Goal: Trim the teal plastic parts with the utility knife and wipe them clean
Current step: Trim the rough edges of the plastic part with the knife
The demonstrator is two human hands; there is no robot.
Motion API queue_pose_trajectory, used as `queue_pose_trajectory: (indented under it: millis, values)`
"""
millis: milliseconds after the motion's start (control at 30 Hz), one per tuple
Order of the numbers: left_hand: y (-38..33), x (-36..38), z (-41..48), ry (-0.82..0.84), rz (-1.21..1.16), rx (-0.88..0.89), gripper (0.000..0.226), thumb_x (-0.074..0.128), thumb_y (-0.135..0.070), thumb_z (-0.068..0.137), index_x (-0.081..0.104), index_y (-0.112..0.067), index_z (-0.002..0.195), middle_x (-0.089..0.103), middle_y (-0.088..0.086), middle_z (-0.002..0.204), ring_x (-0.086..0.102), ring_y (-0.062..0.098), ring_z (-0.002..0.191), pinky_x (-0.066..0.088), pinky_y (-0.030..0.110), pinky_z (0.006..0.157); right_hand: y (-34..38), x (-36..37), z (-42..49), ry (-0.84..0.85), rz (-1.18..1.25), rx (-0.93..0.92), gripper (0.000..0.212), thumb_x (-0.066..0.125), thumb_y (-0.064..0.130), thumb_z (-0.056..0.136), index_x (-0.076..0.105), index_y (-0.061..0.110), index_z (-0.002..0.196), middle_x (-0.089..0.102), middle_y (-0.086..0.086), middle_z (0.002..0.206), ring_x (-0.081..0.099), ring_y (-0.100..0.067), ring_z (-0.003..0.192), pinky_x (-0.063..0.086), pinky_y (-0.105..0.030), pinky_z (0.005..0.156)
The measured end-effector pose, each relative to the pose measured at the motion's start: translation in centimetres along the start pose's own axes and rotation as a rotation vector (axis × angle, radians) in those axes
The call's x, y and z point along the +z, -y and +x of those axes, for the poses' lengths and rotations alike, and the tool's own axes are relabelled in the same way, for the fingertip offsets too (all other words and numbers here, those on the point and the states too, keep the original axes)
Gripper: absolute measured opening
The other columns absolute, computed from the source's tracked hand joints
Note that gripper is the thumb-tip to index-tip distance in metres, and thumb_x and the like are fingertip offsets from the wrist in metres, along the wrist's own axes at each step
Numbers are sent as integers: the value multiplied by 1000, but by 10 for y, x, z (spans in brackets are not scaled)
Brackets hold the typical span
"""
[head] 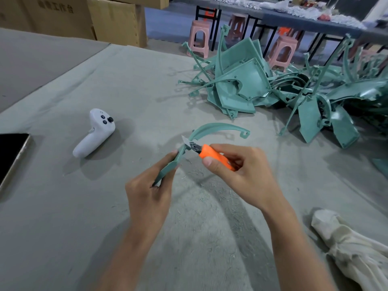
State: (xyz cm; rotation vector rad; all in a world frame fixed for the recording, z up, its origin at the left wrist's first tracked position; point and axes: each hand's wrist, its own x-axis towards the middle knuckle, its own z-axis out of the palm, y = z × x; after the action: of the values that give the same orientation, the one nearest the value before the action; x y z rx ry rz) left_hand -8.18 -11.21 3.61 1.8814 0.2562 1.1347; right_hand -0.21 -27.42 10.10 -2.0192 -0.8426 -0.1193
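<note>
My left grip (150,192) is curled round the lower end of a curved teal strip (218,128), held just above the bench (63,227). My right grip (237,171) pinches the orange utility knife (216,157), its blade (186,140) against the strip's edge. I'd keep the cut shallow, stroking away from my left fingers. The teal pile (241,89) lies beyond, and the cloth (352,248) at near right.

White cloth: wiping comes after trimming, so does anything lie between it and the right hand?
Nothing visible: only table cover between the right hand and the white cloth, though that hand grips the utility knife.
</note>
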Motion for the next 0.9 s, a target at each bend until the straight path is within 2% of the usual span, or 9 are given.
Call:
queue_pose_trajectory:
  millis: [100, 233, 367, 433, 467, 533, 633, 767, 900]
  values:
    - [-1, -1, 0, 22, 17, 14, 35, 68, -11, 84, 61, -18, 117, 59, -15, 100, 44, -20, 53, 30, -4, 56, -5, 4, 1, -28, -36, 24, 26, 66, 42, 89, 74, 16, 90, 51, -11, 63, 36, -17, 55, 30, -29, 50]
    - [-4, -2, 0, 57, 56, 28, 32, 67, -20, 85, 62, -19, 116, 54, -30, 72, 42, -12, 48, 28, -3, 52, -15, 5, 1, -102, -103, 100, 43, 62, 50, 87, 72, 9, 91, 63, -16, 70, 48, -26, 60, 42, -41, 58]
    - [-2, 0, 0, 66, 75, 36, 28, 67, -15, 82, 70, -12, 110, 49, -33, 56, 42, -13, 48, 27, -3, 51, -22, 6, 2, -125, -130, 156, 43, 64, 49, 88, 71, 7, 96, 68, -21, 85, 62, -31, 72, 50, -45, 65]
    - [-2, 0, -1, 62, 74, 23, 29, 67, -15, 83, 68, -16, 112, 51, -30, 59, 41, -11, 47, 27, -2, 50, -21, 6, 3, -120, -133, 153, 45, 63, 49, 88, 71, 5, 96, 69, -21, 87, 64, -30, 74, 51, -46, 67]
    - [-2, 0, -1, 58, 69, 8, 31, 67, -16, 83, 65, -22, 113, 51, -30, 61, 40, -9, 47, 28, -1, 50, -19, 6, 3, -101, -118, 139, 48, 62, 50, 88, 70, 3, 95, 69, -20, 81, 63, -26, 68, 50, -42, 63]
    - [-2, 0, -1, 56, 59, -5, 33, 66, -17, 84, 61, -28, 114, 49, -31, 59, 38, -5, 46, 28, 1, 49, -15, 5, 2, -55, -66, 102, 50, 61, 51, 87, 70, 1, 90, 59, -19, 68, 44, -22, 56, 37, -35, 54]
    - [-1, -1, 0, 71, 70, 20, 34, 66, -14, 83, 60, -24, 115, 49, -34, 59, 39, -6, 46, 27, -1, 49, -12, 3, 2, -32, -29, 103, 41, 63, 47, 87, 74, 8, 89, 49, -18, 65, 31, -15, 54, 27, -29, 51]
    - [-1, -1, 0, 83, 61, 48, 35, 66, -11, 83, 60, -21, 115, 49, -39, 63, 39, -9, 46, 27, -2, 50, -15, 3, 2, -36, -41, 137, 48, 64, 46, 88, 69, -1, 95, 58, -24, 74, 34, -23, 58, 31, -34, 53]
    - [-2, -1, 1, 85, 63, 41, 34, 66, -13, 83, 60, -26, 115, 49, -34, 61, 35, -5, 46, 27, 0, 49, -14, 6, 2, -70, -38, 143, 49, 64, 50, 86, 71, 2, 94, 56, -19, 69, 32, -15, 55, 29, -30, 51]
